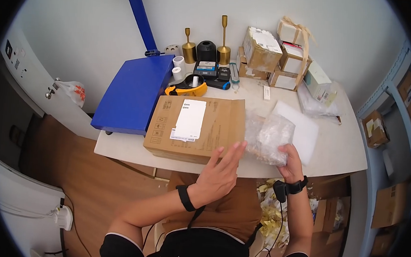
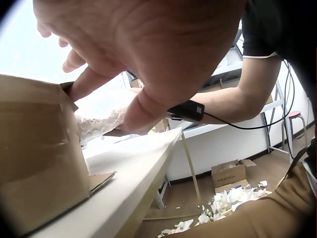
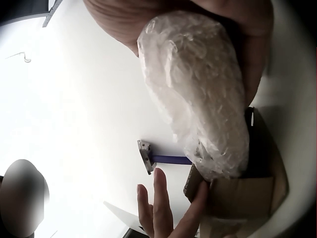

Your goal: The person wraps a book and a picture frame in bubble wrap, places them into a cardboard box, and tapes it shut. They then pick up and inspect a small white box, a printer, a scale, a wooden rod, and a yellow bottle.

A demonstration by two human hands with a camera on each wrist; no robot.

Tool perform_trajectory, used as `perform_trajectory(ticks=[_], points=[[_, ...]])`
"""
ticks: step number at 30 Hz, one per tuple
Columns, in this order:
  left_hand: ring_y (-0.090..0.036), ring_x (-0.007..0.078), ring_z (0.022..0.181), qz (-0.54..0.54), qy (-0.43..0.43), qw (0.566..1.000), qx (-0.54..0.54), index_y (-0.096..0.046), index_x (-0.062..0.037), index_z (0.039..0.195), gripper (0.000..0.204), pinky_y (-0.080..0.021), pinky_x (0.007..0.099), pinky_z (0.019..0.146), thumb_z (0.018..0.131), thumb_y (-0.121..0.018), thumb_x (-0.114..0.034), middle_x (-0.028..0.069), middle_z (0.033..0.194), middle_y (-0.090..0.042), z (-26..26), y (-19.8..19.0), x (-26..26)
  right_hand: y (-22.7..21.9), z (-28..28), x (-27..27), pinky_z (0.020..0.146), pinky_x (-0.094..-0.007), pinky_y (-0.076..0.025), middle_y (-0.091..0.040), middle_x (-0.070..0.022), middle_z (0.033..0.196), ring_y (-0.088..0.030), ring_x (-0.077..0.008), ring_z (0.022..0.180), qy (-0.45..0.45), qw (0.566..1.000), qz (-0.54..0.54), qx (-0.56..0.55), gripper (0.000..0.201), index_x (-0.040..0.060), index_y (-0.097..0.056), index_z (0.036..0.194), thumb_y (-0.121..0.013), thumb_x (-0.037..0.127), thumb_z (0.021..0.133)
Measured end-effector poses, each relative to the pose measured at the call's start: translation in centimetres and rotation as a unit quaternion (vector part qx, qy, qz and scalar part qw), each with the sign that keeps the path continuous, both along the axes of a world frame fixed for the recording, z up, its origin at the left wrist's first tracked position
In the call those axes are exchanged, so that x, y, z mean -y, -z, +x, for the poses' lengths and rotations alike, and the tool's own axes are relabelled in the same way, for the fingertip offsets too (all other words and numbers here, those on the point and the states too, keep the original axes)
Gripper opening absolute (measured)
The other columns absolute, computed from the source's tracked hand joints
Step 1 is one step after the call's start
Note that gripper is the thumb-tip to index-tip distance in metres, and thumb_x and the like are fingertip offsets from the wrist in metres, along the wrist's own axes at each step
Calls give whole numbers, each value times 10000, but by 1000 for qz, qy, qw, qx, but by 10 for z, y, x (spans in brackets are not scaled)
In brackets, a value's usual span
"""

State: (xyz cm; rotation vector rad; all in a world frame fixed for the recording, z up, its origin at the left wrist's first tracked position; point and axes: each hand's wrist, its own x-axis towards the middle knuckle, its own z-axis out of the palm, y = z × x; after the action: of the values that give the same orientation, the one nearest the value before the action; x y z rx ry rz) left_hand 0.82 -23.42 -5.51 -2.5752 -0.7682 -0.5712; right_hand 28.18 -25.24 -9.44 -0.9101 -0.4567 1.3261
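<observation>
A brown cardboard box (image 1: 215, 124) lies on the table with its opening facing right and a white label on its upper face. My right hand (image 1: 292, 163) grips a bundle in bubble wrap (image 1: 276, 138); the wrapping hides what is inside. In the right wrist view, the near end of the bundle (image 3: 218, 148) is right at the box opening. My left hand (image 1: 221, 172) has its fingers spread beside the box's open end. One of its fingertips is at the flap edge in the left wrist view, near the bubble wrap (image 2: 101, 119).
A blue platform scale (image 1: 132, 91) stands left of the box. Behind are a yellow tape dispenser (image 1: 184, 87), gold candlesticks (image 1: 223, 52) and stacked small boxes (image 1: 262, 52). A white foam sheet (image 1: 308, 135) lies under the bundle's right side. Paper scraps (image 1: 273, 217) litter the floor.
</observation>
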Motion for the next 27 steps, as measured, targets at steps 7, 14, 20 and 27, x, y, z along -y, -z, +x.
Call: perform_trajectory(ticks=[7, 14, 20, 27], points=[[-287, 392, 1469, -101, 24, 992, 69, -644, -25, 979, 304, -251, 573, 1168, 804, -693, -268, 217, 1547, -383, 1, 14, -8, -6, -1, -1, 936, -390, -534, -612, -113, 1208, -624, -249, 1081, -52, 999, -7, 12, 563, -17, -476, 1358, -538, 53, 802], [-490, 432, 1278, -170, 155, 949, 217, -607, -28, 852, 212, -421, 560, 1026, 770, -731, -178, 212, 1255, -563, -9, 13, -19, -1, -9, -15, 939, -404, -541, -615, -122, 1218, -629, -258, 1104, -37, 999, -3, 6, 558, -18, -476, 1355, -535, 33, 803], [-535, 437, 1194, -236, 93, 936, 242, -596, -5, 982, 295, -484, 514, 940, 737, -715, -119, 218, 1287, -538, -1, 1, -23, 14, -45, -21, 967, -416, -544, -604, -137, 1259, -635, -271, 1117, -115, 991, -23, -67, 555, -12, -441, 1386, -536, 1, 840], [-467, 426, 1304, -190, -7, 972, 139, -431, 35, 1430, 771, -404, 495, 1079, 733, -700, -155, 258, 1443, -452, 0, -20, -39, 25, -59, -21, 983, -425, -542, -600, -144, 1281, -635, -281, 1126, -115, 986, -45, -116, 548, -3, -440, 1396, -528, 6, 854]])
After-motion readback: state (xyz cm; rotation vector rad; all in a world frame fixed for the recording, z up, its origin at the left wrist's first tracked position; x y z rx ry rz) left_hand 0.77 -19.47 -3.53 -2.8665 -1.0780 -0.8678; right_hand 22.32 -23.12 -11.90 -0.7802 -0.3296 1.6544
